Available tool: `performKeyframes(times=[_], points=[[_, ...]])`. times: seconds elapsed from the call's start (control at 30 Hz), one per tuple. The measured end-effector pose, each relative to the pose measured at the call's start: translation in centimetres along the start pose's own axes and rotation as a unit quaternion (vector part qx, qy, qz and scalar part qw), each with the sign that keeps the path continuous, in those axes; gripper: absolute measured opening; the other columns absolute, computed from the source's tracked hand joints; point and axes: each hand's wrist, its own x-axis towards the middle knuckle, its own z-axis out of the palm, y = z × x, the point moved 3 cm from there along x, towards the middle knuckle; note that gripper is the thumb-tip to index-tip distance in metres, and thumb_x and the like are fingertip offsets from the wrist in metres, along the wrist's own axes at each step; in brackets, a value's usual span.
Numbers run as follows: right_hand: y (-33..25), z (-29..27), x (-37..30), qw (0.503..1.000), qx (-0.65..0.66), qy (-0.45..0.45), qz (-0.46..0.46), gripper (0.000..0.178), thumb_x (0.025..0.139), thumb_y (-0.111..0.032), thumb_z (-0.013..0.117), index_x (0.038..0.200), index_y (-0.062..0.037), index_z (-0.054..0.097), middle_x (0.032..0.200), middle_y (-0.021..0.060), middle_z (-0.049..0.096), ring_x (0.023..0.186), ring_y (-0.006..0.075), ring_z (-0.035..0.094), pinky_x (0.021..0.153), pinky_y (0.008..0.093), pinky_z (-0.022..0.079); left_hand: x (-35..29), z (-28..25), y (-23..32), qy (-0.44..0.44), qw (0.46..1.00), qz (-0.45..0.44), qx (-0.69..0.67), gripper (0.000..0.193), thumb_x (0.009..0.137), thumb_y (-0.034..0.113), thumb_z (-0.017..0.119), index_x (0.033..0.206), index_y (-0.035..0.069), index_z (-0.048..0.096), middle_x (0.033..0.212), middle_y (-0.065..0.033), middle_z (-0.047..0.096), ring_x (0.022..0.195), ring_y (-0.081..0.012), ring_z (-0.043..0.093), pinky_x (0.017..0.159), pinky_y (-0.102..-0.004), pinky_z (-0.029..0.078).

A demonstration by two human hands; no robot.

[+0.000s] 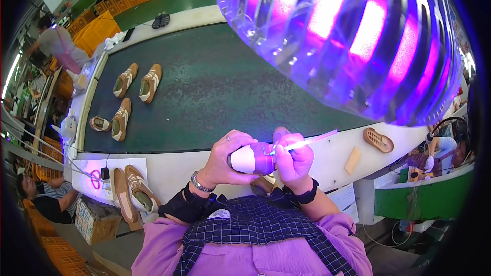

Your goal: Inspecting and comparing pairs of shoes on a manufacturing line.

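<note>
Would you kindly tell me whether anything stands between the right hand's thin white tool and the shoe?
Nothing visible does: the thin white tool in the right hand has its tip at the shoe, which the left hand holds. The lamp at the upper right does not cover that spot.

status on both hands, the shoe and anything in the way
Left hand gripping shoe. Right hand holding slim white stick to shoe. Purple-lit lamp upper right, covering neither hand.

We're in a lilac shirt (245, 260), navy apron (250, 225) w/ white grid, blk wrist straps (308, 194), metal-link watch (200, 183), plus ring (228, 138) on L hand (221, 157).
</note>
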Motion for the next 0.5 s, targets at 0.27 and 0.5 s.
performKeyframes(times=[0.27, 0.5], points=[[-0.12, -0.07, -0.16, 1.0, -0.004, 0.003, 0.0, 0.003, 0.082, -0.001, 0.06, 0.082, 0.0007, 0.058, 0.077, 0.0087, 0.06, 0.062, 0.0127, 0.056, 0.054, 0.0258, 0.043, -0.22, 0.2, -0.39, -0.006, 0.999, -0.03, -0.022, 0.059, 0.048, 0.02, 0.083, 0.099, 0.002, 0.062, 0.093, -0.0112, 0.062, 0.088, -0.0249, 0.06, 0.079, -0.0341, 0.048], [0.19, -0.17, -0.41, 0.999, -0.01, 0.008, -0.036, 0.003, 0.081, 0.0, 0.06, 0.083, 0.0015, 0.058, 0.078, 0.0086, 0.06, 0.062, 0.0131, 0.057, 0.053, 0.0262, 0.043, -0.14, 0.25, -0.26, 0.0, 1.0, -0.025, -0.018, 0.058, 0.048, 0.02, 0.082, 0.099, 0.001, 0.062, 0.093, -0.0113, 0.062, 0.087, -0.0247, 0.06, 0.079, -0.0338, 0.048]])
